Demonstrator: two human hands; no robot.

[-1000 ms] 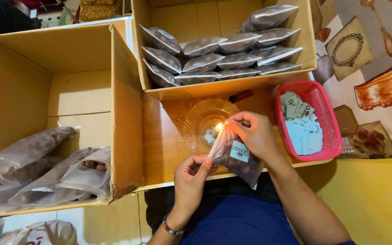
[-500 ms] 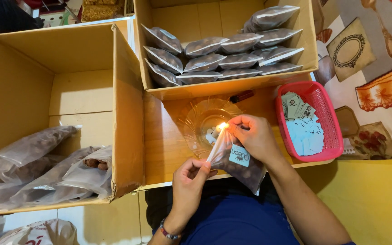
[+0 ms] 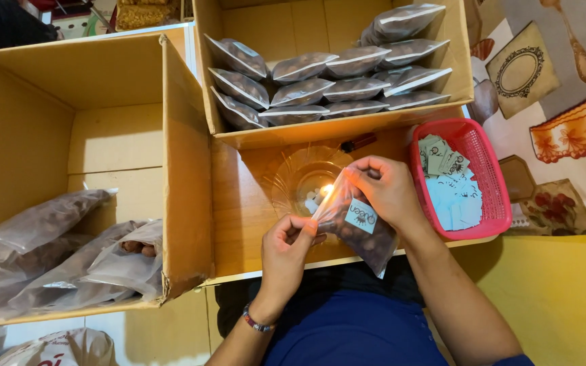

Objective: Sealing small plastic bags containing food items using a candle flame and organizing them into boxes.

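The left hand [image 3: 286,247] pinches the lower corner of a clear pouch [image 3: 354,227] between thumb and fingertips, closed on the film. The right hand [image 3: 384,190] grips the pouch's upper corner, fingers curled tight around it. The pouch, filled with brown pieces and bearing a pale label, hangs stretched between the hands, tilted, above the wooden board [image 3: 239,210]. Its top edge sits close to a small flame [image 3: 327,190], perhaps a candle, inside a glass dish [image 3: 293,177]. Just right lies a red basket [image 3: 490,176] of paper tags. Beyond, a box [image 3: 334,129] holds filled pouches; another box [image 3: 184,203] to the left holds loose bags.
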